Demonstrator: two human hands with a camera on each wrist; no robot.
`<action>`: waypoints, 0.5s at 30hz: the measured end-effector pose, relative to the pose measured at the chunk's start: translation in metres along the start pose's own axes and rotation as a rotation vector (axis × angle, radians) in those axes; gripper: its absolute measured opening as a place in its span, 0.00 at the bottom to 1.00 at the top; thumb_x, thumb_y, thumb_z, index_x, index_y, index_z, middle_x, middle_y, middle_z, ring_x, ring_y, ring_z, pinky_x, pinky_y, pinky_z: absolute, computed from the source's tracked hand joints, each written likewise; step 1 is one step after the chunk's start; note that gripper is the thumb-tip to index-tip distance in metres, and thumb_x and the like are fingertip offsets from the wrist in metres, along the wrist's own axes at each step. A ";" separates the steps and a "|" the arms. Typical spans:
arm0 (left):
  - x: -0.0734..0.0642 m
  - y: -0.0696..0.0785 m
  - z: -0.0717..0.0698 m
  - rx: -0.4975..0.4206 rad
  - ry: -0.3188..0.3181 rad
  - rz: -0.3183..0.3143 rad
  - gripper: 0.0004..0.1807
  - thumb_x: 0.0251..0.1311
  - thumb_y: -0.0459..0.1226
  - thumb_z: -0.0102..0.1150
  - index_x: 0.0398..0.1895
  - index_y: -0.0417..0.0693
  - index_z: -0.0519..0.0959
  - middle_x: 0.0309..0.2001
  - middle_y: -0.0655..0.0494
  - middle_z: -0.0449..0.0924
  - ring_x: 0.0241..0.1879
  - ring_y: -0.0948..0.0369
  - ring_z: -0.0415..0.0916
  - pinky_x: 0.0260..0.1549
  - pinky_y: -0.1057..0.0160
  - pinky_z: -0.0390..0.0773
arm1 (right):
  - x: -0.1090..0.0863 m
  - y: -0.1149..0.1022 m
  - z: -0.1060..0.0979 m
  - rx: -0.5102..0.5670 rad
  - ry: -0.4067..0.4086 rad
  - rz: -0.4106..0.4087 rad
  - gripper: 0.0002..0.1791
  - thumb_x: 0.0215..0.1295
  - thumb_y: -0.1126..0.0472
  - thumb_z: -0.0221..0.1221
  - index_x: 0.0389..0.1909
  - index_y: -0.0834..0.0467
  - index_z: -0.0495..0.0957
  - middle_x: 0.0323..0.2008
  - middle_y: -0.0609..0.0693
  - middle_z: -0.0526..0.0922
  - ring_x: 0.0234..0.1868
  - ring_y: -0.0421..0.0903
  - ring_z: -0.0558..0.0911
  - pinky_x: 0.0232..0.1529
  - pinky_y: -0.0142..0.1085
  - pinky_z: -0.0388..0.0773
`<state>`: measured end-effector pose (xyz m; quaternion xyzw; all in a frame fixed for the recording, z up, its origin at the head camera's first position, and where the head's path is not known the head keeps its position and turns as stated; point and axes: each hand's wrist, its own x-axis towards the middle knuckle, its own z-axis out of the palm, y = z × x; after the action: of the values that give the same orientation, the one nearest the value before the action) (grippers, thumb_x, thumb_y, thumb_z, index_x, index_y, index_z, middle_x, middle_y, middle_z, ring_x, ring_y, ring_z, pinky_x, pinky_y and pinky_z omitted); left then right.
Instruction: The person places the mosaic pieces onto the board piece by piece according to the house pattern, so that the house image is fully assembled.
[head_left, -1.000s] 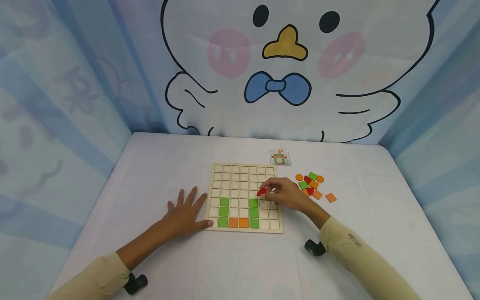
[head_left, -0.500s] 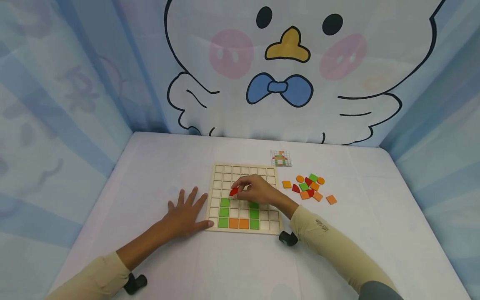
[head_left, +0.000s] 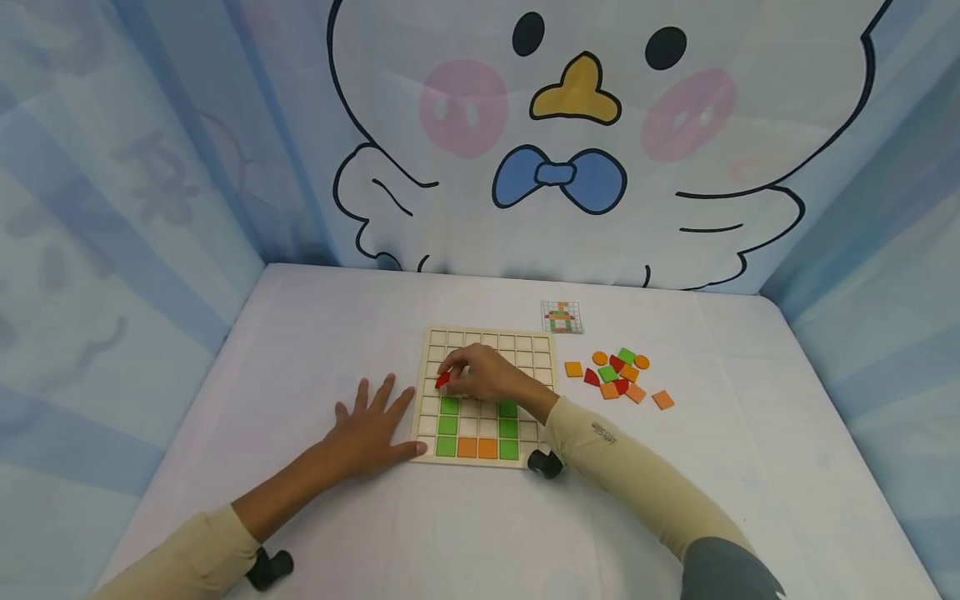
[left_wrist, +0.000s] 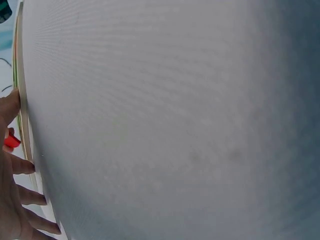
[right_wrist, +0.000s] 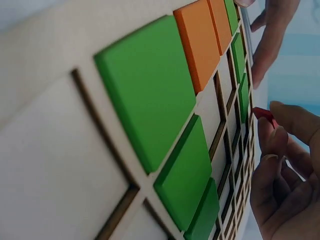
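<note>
My right hand (head_left: 480, 372) pinches a red quarter-round tile (head_left: 442, 380) between thumb and fingertips, over the left side of a wooden grid board (head_left: 489, 340). The right wrist view shows the red tile (right_wrist: 265, 116) tilted at the fingertips, just beyond the far green tiles. My left hand (head_left: 375, 432) lies flat with fingers spread, its thumb on the board's lower left corner. On the board sit two columns of green tiles (head_left: 447, 425), joined along the bottom row by two orange square tiles (head_left: 477, 448). Part of the right green column lies near my right wrist.
Right of the board lies a loose pile of orange, green and red tiles (head_left: 628, 372), some square, some round. A small printed pattern card (head_left: 562, 317) lies behind the board's right corner. A curtain with a cartoon figure (head_left: 557, 175) stands behind the table.
My right hand has carried the red tile leftward across the board, from the right green column to above the left one. My left hand has stayed in place.
</note>
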<state>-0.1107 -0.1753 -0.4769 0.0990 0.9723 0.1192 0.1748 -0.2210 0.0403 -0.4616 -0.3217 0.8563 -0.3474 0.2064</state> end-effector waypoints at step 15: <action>0.000 -0.001 0.000 0.006 0.007 0.005 0.51 0.58 0.66 0.59 0.79 0.52 0.57 0.80 0.37 0.45 0.75 0.26 0.40 0.58 0.18 0.53 | 0.011 -0.005 0.011 -0.131 0.004 0.072 0.16 0.62 0.55 0.70 0.50 0.54 0.84 0.31 0.43 0.83 0.31 0.37 0.77 0.37 0.30 0.73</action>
<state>-0.1111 -0.1760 -0.4771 0.1016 0.9730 0.1171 0.1708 -0.2204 0.0245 -0.4665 -0.3029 0.8885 -0.2837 0.1956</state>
